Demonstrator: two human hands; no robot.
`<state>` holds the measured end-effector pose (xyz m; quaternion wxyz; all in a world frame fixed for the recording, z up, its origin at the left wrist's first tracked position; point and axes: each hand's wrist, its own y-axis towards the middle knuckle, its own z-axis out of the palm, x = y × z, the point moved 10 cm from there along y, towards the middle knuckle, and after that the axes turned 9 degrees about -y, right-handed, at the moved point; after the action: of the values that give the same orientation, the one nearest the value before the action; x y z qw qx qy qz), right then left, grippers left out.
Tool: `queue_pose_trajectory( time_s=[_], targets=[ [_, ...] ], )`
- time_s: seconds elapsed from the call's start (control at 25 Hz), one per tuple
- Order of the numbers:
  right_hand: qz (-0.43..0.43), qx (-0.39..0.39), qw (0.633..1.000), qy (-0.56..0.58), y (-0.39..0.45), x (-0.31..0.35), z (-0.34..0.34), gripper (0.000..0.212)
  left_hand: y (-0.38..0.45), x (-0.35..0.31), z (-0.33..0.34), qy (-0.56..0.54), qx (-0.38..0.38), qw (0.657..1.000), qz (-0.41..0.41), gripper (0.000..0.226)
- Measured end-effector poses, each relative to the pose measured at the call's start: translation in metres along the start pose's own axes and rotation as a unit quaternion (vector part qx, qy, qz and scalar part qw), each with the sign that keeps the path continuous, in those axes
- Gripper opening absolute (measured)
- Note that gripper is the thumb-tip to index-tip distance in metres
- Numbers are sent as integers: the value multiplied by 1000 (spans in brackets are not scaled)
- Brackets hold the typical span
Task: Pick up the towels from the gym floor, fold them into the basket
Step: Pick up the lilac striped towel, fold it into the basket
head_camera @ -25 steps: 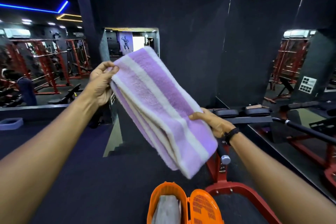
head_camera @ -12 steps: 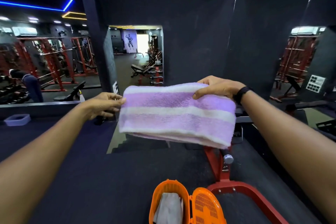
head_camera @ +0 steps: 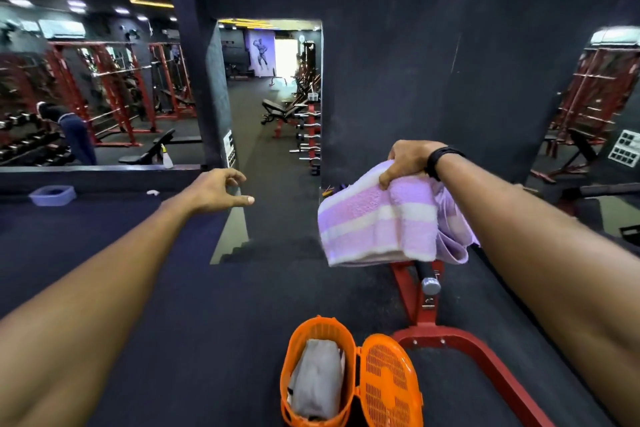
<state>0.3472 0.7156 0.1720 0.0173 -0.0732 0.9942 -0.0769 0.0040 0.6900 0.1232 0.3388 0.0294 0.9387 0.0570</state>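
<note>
Right hand [head_camera: 408, 159] holds the folded towel [head_camera: 377, 218]; left hand [head_camera: 218, 191] hangs loose, empty; lower it flat into the basket [head_camera: 294, 340] at 6 o'clock

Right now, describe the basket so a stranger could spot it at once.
Start at the red bench frame on the dark gym floor. Just left of its curved foot stands the orange basket, a grey towel inside. It alone is bright orange mesh, with its lid hinged open.

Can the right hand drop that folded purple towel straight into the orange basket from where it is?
Probably yes. The right hand grips the towel in the air, the basket stands open below with its lid swung aside, and the grey towel inside leaves room.
</note>
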Motion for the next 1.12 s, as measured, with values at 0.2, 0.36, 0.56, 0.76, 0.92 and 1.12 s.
queue_pose_trajectory(
  time_s=[0.2,0.36,0.56,0.76,0.92,1.12],
  targets=[
    [9,28,999,-20,14,-11,33,34,-1,30,35,-11,22,999,-33,57],
    [15,83,995,-51,45,-9,80,36,19,63,69,-7,60,996,-60,55],
    [47,183,979,-73,100,-2,161,42,79,117,121,-25,128,989,-69,49],
    [126,242,962,-5,172,10,257,36,162,173,179,-49,201,977,-52,45],
    [236,188,940,162,206,16,341,57,217,224,235,-18,280,958,-58,46],
    [305,182,866,353,225,25,507,47,254,304,340,26,360,931,-48,41]
  ],
)
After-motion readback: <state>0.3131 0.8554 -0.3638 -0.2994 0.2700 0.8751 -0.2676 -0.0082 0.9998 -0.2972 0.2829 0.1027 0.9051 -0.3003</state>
